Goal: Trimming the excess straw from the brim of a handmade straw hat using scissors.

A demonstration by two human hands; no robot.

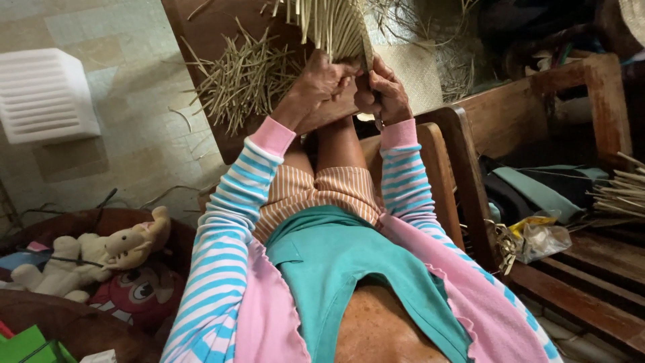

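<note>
Left hand [316, 84] clamped on bundle of pale straw strips [332, 27] above knees; right hand [383, 91] pinching its near edge; best kept taut, strips aligned; loose strips [238, 81] left.

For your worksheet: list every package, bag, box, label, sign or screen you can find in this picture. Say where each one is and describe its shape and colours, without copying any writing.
Clear plastic bag: on the wooden bench to the person's right, crumpled, with a yellow wrapper tucked at its top.
Green box: bottom left corner, flat-sided, bright green, partly cut off.
White box: bottom edge beside the green one, only a corner showing.
No signs or screens in view.
</note>
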